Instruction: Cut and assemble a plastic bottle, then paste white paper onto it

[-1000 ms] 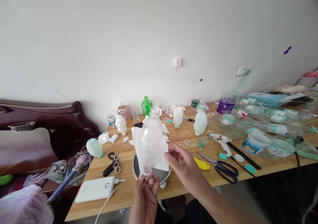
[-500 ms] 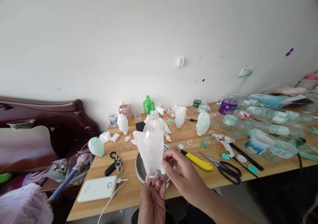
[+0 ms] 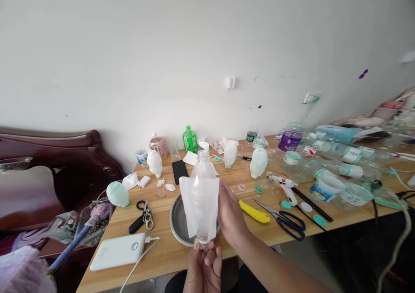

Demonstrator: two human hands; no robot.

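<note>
My left hand (image 3: 205, 265) is closed around the lower neck of a clear plastic bottle piece (image 3: 203, 171), which stands upright with another threaded neck at its top. A white sheet of thin paper (image 3: 197, 206) lies against the bottle's front, its side edges sticking out. My right hand (image 3: 231, 215) is curled around the paper's right edge, with its fingertips hidden behind the sheet. Below and behind the bottle sits a metal bowl (image 3: 175, 223). Right of my right hand lie a yellow utility knife (image 3: 254, 211) and dark-handled scissors (image 3: 288, 223).
White-covered bulb shapes (image 3: 258, 163) stand about the wooden table (image 3: 162, 258). A black phone (image 3: 180, 172), a green bottle (image 3: 189, 139) and a power bank (image 3: 118, 252) lie or stand left of centre. A glue gun (image 3: 287, 189) and several clear bottles (image 3: 353, 172) crowd the right.
My right hand has moved up and around the paper's right edge. The paper, slanted before, now lies straighter across the bottle. The view has turned slightly right.
</note>
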